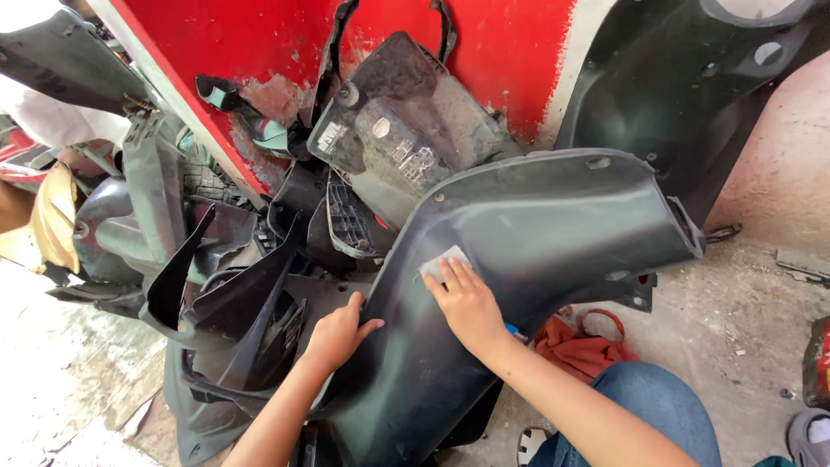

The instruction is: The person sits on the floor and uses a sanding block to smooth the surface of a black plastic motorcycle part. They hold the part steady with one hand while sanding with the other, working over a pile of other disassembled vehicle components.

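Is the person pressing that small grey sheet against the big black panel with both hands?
No: only the right hand presses the small grey sheet on the black panel; the left hand grips the panel's edge.

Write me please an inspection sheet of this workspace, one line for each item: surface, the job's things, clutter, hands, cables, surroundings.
Surface: bare concrete floor, dusty and rough.
Job's things: large dark plastic body panel, curved, standing on its lower end; small grey abrasive sheet lies flat on it.
Clutter: pile of black plastic panels to the left; dusty panel with stickers leaning on the wall; red cloth on the floor.
Hands: right hand presses the sheet with flat fingers; left hand grips the panel's edge.
Cables: nothing seen.
Surroundings: red wall with chipped paint; the person's jeans-clad knee at lower right.
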